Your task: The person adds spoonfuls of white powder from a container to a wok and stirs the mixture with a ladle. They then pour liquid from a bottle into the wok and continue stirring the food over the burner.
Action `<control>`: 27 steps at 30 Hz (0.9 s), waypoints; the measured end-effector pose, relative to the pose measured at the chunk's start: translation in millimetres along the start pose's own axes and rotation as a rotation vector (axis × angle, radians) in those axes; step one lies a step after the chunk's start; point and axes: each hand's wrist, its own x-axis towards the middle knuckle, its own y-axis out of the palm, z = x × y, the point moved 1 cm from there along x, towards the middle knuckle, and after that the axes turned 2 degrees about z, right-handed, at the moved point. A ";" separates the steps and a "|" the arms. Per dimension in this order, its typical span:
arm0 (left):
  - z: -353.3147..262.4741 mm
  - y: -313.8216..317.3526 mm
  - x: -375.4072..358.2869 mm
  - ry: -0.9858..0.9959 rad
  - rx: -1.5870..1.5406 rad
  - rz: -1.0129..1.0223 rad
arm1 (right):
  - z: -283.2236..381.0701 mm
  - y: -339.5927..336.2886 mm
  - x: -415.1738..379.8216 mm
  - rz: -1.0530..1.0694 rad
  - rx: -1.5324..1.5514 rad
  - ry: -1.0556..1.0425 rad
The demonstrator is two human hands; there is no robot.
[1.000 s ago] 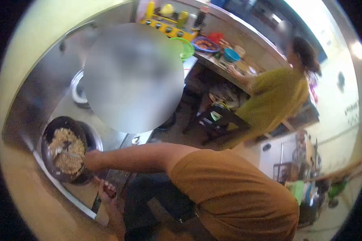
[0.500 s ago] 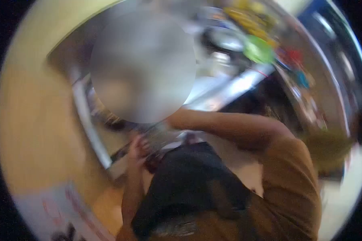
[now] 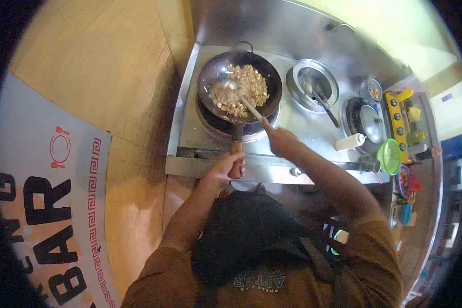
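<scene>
Here's the wok (image 3: 273, 82) over the burner (image 3: 220, 131), ahead of both hands, its handle (image 3: 237, 134) running almost straight back on the near side. The left hand (image 3: 228, 165) wraps that handle, palm inward. Nearer the wok's bowl, the right hand (image 3: 283, 142), at its lower right, grips a ladle (image 3: 250, 108) angled across, its head blurred amid rice-like food (image 3: 251, 82).

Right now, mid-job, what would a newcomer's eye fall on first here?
Probably the dark wok of browned food at upper centre, its handle in the left hand, while the right hand holds a long utensil, its head at the food. Next, the banner at far left, with "BAR" in big black letters, then the bright green bowl towards the right of the picture.
</scene>
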 end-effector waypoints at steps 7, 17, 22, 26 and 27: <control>-1.1 110.4 -71.7 0.099 0.002 -0.011 | -17.1 -46.1 -79.8 0.242 0.066 0.170; 6.3 116.1 -169.1 -0.013 0.102 -0.022 | 8.1 -72.7 -142.9 0.386 -0.082 0.070; 6.9 102.7 -152.5 0.007 0.081 -0.005 | 21.8 -62.2 -156.7 0.384 -0.079 0.089; 5.6 94.6 -154.3 0.203 0.452 0.140 | 27.3 -40.1 -169.7 0.410 -0.056 0.062; -0.4 92.7 -149.4 0.319 0.593 0.179 | 19.5 -56.6 -159.9 0.406 -0.036 0.087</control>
